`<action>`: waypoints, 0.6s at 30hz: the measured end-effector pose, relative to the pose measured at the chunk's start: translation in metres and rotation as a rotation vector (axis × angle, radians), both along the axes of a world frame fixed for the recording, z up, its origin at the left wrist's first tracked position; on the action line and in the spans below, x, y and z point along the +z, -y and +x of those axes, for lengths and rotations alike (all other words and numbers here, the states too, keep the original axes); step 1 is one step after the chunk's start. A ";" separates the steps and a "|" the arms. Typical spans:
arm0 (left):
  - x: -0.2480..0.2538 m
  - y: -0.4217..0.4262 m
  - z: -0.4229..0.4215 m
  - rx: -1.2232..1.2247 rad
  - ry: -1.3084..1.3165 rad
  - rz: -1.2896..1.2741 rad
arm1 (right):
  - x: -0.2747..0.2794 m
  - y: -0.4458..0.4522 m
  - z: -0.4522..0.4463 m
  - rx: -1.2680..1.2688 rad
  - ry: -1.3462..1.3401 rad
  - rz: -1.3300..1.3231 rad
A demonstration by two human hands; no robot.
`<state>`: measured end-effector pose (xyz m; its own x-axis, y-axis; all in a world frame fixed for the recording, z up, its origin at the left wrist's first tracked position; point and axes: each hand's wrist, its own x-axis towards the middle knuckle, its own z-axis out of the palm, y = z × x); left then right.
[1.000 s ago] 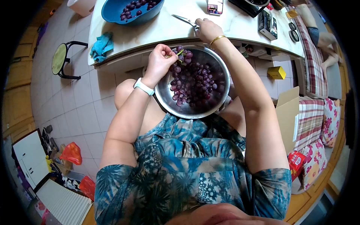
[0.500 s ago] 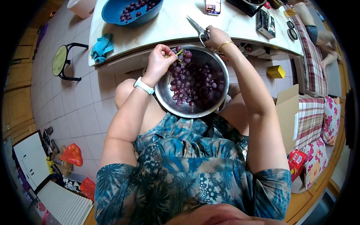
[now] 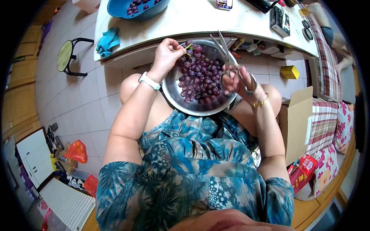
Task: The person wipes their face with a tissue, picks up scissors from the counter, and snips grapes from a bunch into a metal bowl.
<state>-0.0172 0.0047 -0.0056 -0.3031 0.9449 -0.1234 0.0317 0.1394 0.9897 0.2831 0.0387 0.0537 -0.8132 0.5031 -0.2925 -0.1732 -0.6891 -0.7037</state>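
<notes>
A steel bowl (image 3: 169, 94) rests on my lap with a heap of purple grapes (image 3: 202, 77) inside. At the bowl's far left rim, my left hand (image 3: 168, 54) pinches the green stem (image 3: 188, 47) of a grape bunch, with grapes hanging just below it. Over the bowl's right side, my right hand (image 3: 239, 80) has its fingers in the handles of a pair of scissors (image 3: 226, 50). The scissor blades are parted and point away from me, apart from the stem.
On the table (image 3: 162, 30) ahead are a blue basin (image 3: 138, 13) with grapes, a teal cloth (image 3: 108, 41), a phone (image 3: 224, 4) and a black box (image 3: 280, 22). A stool (image 3: 64, 56) stands left. An open cardboard box (image 3: 298, 123) is at my right, and a yellow box (image 3: 289, 72) lies beyond.
My right hand has brought the scissors from the table edge back over the bowl's right side, and the blades are now apart. My left hand still pinches the stem.
</notes>
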 end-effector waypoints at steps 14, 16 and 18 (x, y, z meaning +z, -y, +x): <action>-0.004 0.000 0.009 0.004 0.013 -0.069 | -0.023 0.040 -0.037 0.068 0.337 0.046; -0.002 0.001 0.012 -0.010 -0.036 -0.057 | -0.028 0.046 -0.040 0.034 0.389 0.089; -0.005 0.000 0.012 -0.010 -0.024 -0.052 | -0.035 0.048 -0.042 0.040 0.403 0.105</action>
